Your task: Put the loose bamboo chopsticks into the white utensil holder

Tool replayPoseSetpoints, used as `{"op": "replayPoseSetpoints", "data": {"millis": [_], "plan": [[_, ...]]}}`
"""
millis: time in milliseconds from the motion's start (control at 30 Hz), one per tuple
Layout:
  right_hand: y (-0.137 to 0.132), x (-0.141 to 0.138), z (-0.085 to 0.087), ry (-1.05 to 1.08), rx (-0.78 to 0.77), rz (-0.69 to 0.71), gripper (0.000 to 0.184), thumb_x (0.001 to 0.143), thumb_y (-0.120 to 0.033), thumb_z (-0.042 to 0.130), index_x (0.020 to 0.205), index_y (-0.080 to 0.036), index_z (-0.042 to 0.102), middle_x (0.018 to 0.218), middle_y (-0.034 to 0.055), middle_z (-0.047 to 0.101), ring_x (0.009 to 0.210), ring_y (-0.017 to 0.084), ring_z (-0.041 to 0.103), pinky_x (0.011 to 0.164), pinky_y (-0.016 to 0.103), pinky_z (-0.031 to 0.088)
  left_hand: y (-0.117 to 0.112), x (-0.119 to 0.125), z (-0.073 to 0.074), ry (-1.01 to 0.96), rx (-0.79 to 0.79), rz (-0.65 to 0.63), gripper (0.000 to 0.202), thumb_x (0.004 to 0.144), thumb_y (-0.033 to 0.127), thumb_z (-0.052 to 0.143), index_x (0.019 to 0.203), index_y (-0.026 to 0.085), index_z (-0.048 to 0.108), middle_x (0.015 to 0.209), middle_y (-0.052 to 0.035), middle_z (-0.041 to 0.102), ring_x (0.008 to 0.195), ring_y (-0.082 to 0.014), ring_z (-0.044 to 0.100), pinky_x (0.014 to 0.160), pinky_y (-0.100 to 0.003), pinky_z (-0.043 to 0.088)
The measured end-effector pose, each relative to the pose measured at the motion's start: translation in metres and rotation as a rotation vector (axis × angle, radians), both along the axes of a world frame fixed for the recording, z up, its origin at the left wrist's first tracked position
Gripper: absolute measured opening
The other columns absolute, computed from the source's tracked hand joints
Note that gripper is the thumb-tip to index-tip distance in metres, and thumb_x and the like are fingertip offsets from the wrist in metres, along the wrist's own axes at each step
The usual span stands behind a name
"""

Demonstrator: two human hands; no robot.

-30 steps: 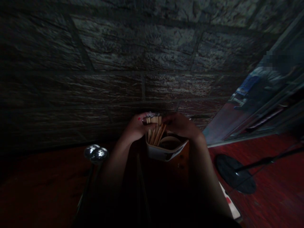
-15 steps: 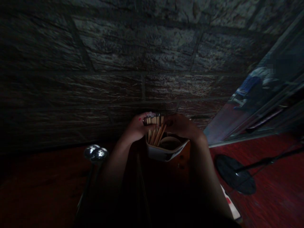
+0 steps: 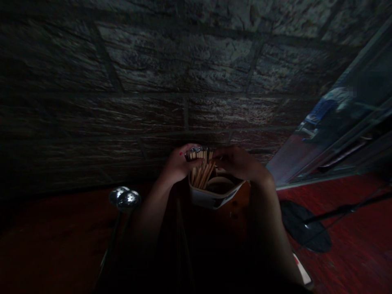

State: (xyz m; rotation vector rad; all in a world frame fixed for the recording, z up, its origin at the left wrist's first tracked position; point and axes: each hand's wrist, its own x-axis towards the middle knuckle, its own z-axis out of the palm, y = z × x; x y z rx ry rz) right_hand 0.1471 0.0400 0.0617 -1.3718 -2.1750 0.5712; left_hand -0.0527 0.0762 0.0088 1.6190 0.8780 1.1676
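Note:
In dim light my left hand (image 3: pixel 177 164) is closed on a bundle of thin wooden sticks (image 3: pixel 198 154), gripping them near their tops. My right hand (image 3: pixel 235 161) is closed next to it, its fingertips pinching at the same bundle from the right. More sticks (image 3: pixel 202 175) stand slanted in a white paper box (image 3: pixel 211 197) just below both hands. A dark round cup (image 3: pixel 221 184) sits in the box beside the sticks. What my right fingers pinch is too dark to make out.
A dark stone-pattern wall (image 3: pixel 183 81) rises right behind the hands. Two shiny perforated ladles (image 3: pixel 124 199) stand at the left. A black round stand base (image 3: pixel 306 226) with a pole lies on the red floor at the right. A person (image 3: pixel 333 106) shows beyond a glass door.
My right hand has shifted a little to the right and closer to the bundle. The left hand and the box have barely moved.

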Motion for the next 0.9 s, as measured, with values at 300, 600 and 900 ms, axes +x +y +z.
{"op": "replayPoseSetpoints", "data": {"millis": [300,600,900], "plan": [[-0.008,0.002,0.002,0.105,-0.009,0.046,0.025,0.089,-0.032,0.051,0.093,-0.016,0.07,0.08,0.0042,0.071,0.069,0.016,0.063,0.061,0.024,0.043,0.0,0.001,-0.001,0.021,0.03,0.047,0.045,0.065,0.024,0.077,0.108,0.016,0.064,0.101,-0.0076,0.071,0.096,-0.0246,0.066,0.086,-0.038,0.05],[-0.005,0.0,0.003,0.246,0.177,-0.053,0.024,0.087,-0.034,0.054,0.096,-0.015,0.065,0.079,0.0053,0.069,0.067,0.015,0.061,0.063,0.025,0.044,-0.001,0.001,0.0,0.035,0.044,0.052,0.044,0.067,0.023,0.076,0.108,0.015,0.064,0.103,-0.0087,0.071,0.097,-0.0246,0.066,0.088,-0.039,0.05],[0.004,-0.004,-0.008,0.117,0.02,0.075,0.022,0.088,-0.031,0.052,0.094,-0.017,0.067,0.083,0.0043,0.071,0.072,0.015,0.063,0.064,0.023,0.044,-0.001,0.0,0.0,0.044,0.06,0.043,0.043,0.066,0.024,0.077,0.107,0.016,0.065,0.103,-0.0078,0.071,0.099,-0.0255,0.066,0.087,-0.038,0.05]]}}
